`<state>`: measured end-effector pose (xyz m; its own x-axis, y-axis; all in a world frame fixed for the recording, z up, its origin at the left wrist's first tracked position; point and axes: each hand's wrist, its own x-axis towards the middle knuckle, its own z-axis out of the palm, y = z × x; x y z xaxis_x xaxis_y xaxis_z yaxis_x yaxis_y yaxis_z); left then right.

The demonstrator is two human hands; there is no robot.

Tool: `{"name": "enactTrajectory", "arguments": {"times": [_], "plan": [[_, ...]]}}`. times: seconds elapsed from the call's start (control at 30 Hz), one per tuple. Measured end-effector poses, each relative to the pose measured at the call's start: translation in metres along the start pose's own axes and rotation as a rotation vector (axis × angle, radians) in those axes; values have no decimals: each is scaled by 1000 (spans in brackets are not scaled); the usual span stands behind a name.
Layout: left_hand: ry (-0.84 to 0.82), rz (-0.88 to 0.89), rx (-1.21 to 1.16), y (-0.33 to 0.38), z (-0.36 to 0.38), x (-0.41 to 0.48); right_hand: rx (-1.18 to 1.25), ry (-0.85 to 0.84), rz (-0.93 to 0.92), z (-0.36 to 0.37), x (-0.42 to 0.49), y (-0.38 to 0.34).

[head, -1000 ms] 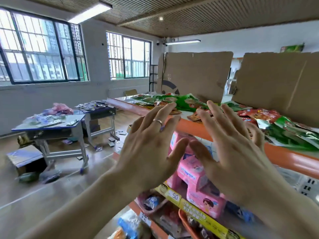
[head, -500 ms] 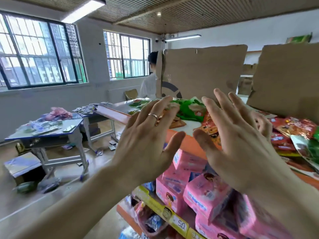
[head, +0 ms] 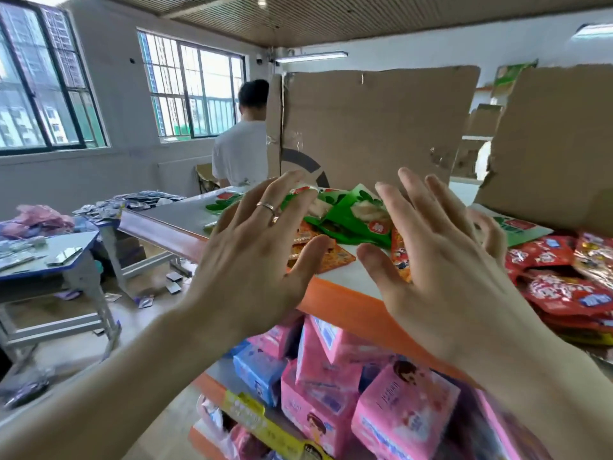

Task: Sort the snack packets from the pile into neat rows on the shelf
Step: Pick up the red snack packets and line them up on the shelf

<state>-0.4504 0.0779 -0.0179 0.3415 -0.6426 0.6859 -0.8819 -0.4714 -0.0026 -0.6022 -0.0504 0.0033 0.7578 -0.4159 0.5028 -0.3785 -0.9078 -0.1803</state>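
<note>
A loose pile of snack packets lies on the top shelf, which has an orange front edge. Green packets sit at the middle, orange ones just in front, and red ones to the right. My left hand and my right hand are raised side by side in front of the pile, backs toward me, fingers spread and straight. Neither hand holds anything. The hands hide part of the pile.
Cardboard sheets stand upright behind the packets. Pink packs and blue packs fill the lower shelf. A person in a white shirt stands beyond the shelf's left end. Cluttered desks stand at the left, with scraps on the floor.
The view has swung right and closer to the shelf, bringing the person in white into sight. Both hands stay spread and have drifted slightly apart.
</note>
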Motion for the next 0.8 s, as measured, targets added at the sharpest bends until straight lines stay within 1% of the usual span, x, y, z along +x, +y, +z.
{"name": "enactTrajectory", "arguments": {"times": [0.2,0.27,0.37,0.43,0.6,0.8], "plan": [[-48,89,-90,-61,30,11,-68,8,139,32,27,-29],[-48,121,-122,-88,35,18,-80,26,184,43,39,-44],[-17,133,-180,-123,40,29,-96,66,218,60,56,-66],[-26,137,-229,-139,46,34,-116,67,249,68,65,-79],[-49,200,-294,-162,57,43,-149,84,310,83,74,-101],[-88,248,-345,-171,67,48,-160,105,330,92,75,-111]]}}
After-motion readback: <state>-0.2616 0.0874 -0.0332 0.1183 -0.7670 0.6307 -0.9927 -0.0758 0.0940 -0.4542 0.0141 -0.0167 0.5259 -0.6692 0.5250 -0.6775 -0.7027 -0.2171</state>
